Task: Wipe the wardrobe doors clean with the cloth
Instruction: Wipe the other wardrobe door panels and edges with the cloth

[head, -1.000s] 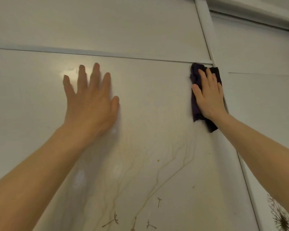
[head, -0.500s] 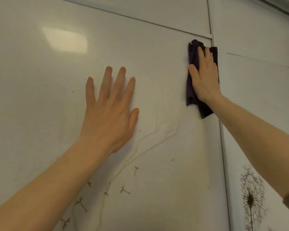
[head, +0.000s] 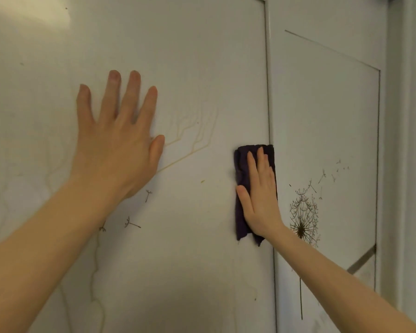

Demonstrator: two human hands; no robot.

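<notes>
1. Our left hand (head: pixel 117 143) lies flat on the wardrobe door (head: pixel 197 68), fingers spread, holding nothing.
2. Our right hand (head: pixel 258 200) presses the dark cloth (head: pixel 241 164) flat w/ straight fingers, at the door's right edge.

Glossy smooth white wardrobe door (head: pixel 202 68), soft matt dark purple cloth (head: pixel 241 164)

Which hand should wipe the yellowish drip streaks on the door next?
Right. The right hand presses the cloth flat on the door near the streaks; the left hand is bare, bracing the door.
</notes>
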